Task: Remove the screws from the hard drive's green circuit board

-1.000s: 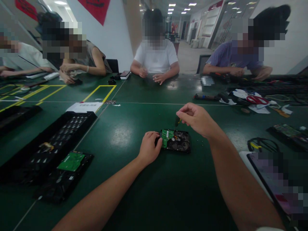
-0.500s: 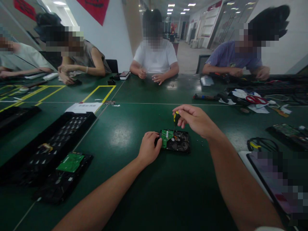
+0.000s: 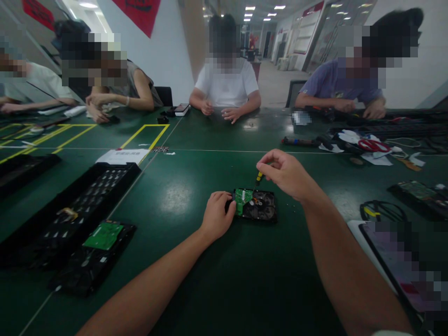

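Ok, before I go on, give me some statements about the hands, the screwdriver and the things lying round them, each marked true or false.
1. The right hand holds a screwdriver. True.
2. The screwdriver points up, away from the hard drive. False: it points down at the hard drive.
3. The left hand touches the hard drive's left end. True.
4. The circuit board on that drive is red. False: the circuit board is green.
5. A second hard drive lies left of both hands. True.
6. The coiled cable lies left of the left hand. False: the coiled cable lies right of the right hand.
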Demonstrator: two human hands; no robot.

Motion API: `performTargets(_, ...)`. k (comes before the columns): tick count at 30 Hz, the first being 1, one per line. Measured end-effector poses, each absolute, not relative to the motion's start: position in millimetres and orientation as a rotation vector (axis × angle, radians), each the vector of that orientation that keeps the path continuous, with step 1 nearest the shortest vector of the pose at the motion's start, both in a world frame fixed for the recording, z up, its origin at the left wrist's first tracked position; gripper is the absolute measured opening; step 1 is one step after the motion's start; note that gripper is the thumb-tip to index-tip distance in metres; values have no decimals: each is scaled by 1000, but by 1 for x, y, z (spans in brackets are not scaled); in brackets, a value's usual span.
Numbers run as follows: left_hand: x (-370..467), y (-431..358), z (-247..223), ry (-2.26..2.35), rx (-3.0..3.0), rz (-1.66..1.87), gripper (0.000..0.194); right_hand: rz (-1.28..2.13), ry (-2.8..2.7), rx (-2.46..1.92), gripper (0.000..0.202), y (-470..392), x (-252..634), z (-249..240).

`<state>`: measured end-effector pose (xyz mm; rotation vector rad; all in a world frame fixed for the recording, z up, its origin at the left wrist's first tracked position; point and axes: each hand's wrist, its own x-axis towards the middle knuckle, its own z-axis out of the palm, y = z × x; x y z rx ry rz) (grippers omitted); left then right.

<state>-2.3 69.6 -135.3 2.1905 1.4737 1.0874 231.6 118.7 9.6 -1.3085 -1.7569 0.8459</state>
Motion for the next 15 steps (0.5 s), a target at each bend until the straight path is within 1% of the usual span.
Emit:
performTargets(3,-2,69,-135,1480,2188,1090,12,879,-1792,-1245,19,117,230,13)
performTargets(8,-2,69,-135,1479,2194,1091,11,974,-1810,-1239,27,113,226,18)
performTargets(11,-2,70,-136,1483,2195,1083,12,1035,-1776,-1227,28,114,226,17)
performTargets(15,-2,70,-137,1486,2192,1085,12,966,-1787,-1245,24,116,228,14)
